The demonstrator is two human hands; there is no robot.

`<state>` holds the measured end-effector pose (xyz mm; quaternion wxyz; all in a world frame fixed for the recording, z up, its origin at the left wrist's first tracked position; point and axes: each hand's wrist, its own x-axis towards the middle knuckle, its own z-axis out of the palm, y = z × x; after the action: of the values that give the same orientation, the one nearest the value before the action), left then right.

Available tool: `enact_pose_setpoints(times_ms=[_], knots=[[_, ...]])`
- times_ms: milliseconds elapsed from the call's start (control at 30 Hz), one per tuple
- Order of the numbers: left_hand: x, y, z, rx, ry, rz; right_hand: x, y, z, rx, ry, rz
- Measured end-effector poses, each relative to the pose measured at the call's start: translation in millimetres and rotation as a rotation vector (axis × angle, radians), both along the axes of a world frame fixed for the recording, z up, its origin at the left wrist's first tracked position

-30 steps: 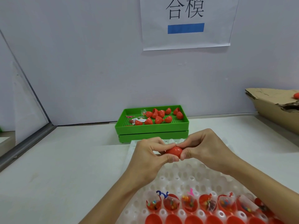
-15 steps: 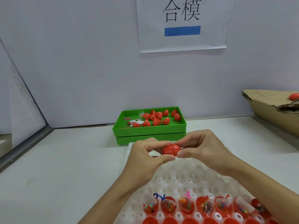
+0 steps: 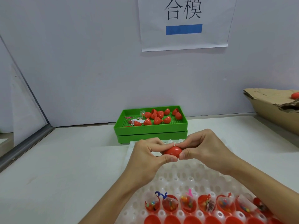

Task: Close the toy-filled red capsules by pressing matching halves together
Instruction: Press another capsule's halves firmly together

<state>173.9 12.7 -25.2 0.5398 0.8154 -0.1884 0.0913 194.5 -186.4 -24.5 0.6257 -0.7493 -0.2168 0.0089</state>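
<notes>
A red capsule [image 3: 172, 151] is held in the air over the far end of the white holder tray [image 3: 182, 175]. My left hand [image 3: 148, 156] pinches its left half between thumb and fingers. My right hand [image 3: 205, 151] pinches its right half the same way, fingertips meeting on top. The two halves look joined. Near the tray's front, a row of open red capsule halves [image 3: 188, 206] holds small colourful toys. In front of them stands a row of empty red halves [image 3: 172, 219].
A green tray [image 3: 151, 128] behind my hands holds several loose red halves [image 3: 157, 118] and a few toy bits. A torn cardboard box [image 3: 275, 105] with a red capsule [image 3: 294, 95] on it lies at the right. The wall is close behind.
Both hands have kept the capsule between them and closed in on it. The visible seam between its halves from half a second ago no longer shows.
</notes>
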Motion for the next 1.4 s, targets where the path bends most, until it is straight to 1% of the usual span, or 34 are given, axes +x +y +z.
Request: enact_pose_setpoints(times_ms=[200,333,500,600,700,933,1400], knots=[[0.3,-0.4,-1.6,0.037,-0.033,0.0,1.3,0.3,-2.2,-0.004,-0.008,0.016],[1.0,-1.2,-4.2,0.073,-0.051,0.004,1.1,1.0,-2.8,-0.053,-0.045,0.013],[0.9,-0.8,-4.0,0.026,-0.053,0.006,3.2,-0.1,-1.7,0.022,0.018,0.012],[2.5,2.2,-3.9,-0.054,-0.004,-0.024,3.8,-1.1,-0.3,0.048,0.049,0.04],[3.9,3.1,-5.1,-0.092,0.015,-0.023,5.5,-3.5,-1.0,0.063,0.073,0.043],[6.2,3.2,-4.7,-0.082,0.011,-0.041,6.5,-3.6,-1.4,0.02,0.084,0.022],[5.1,1.9,-6.1,-0.122,0.019,-0.065,1.7,-1.5,3.4,0.05,0.074,0.041]])
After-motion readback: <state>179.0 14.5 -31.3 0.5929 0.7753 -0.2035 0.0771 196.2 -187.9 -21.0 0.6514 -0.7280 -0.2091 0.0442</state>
